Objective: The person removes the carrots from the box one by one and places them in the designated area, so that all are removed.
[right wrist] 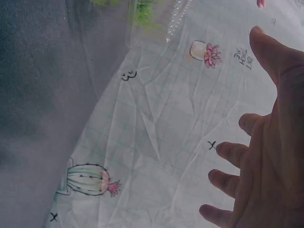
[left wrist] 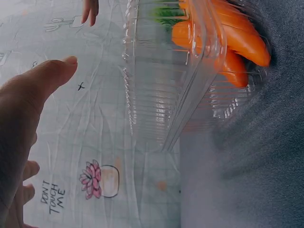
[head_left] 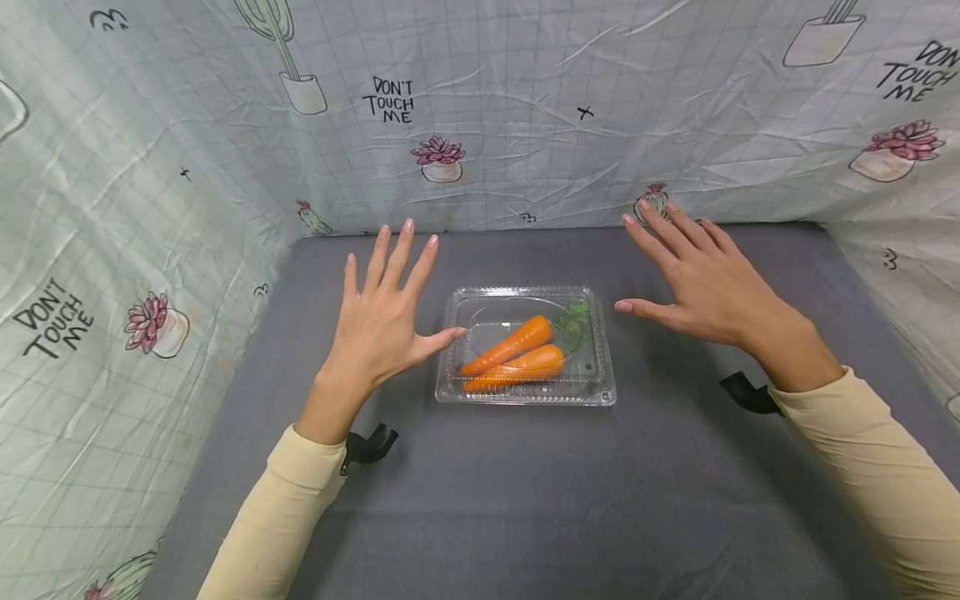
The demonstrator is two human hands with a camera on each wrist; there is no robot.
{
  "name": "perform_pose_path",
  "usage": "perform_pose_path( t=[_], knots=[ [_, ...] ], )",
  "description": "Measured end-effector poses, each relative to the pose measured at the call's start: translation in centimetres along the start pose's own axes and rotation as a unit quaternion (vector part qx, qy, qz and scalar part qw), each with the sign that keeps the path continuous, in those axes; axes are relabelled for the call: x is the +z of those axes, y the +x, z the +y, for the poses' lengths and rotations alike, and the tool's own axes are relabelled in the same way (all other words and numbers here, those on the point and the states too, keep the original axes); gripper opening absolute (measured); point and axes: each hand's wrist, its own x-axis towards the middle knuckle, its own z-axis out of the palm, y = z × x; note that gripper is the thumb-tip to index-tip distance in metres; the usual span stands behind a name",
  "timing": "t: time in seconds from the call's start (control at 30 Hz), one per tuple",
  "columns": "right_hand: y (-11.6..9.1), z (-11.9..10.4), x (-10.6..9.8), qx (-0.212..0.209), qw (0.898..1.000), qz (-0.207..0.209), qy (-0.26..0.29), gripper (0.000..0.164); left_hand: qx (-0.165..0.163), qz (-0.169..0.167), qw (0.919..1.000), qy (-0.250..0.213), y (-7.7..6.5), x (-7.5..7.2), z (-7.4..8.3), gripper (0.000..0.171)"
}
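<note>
A clear plastic clamshell box (head_left: 525,293) sits on the grey table with its lid down. Inside lie two orange carrots (head_left: 517,344), side by side at a slant, and a tuft of green leaves (head_left: 574,323) at the right end. My left hand (head_left: 378,329) hovers at the box's left with fingers spread, its thumb near the box edge; it holds nothing. To the right of the box my right hand (head_left: 705,279) is raised, fingers straight and apart, also holding nothing. In the left wrist view the box (left wrist: 161,95) stands beyond the thumb.
The grey tabletop (head_left: 525,500) extends around the box. A pale cloth (head_left: 510,108) printed with cacti and writing hangs behind and along both sides. Black straps (head_left: 371,443) show at both wrists.
</note>
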Motion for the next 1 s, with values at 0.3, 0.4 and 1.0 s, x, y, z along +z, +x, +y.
perform_pose_path(
  t=[0.3, 0.4, 1.0],
  knots=[
    [-0.4, -0.1, 0.3, 0.020, 0.996, -0.015, 0.082, 0.096, -0.013, 0.007, 0.9986, -0.051, -0.2, 0.4, 0.0, 0.110],
    [-0.5, -0.3, 0.5, 0.055, 0.988, -0.040, 0.141, 0.094, -0.032, 0.005, 0.9952, -0.092, -0.4, 0.7, -0.1, 0.107],
    [-1.8, -1.1, 3.5, 0.135, 0.911, -0.104, 0.375, 0.081, -0.160, -0.133, 0.9195, -0.334, -1.8, 1.9, 0.2, 0.078]
  ],
)
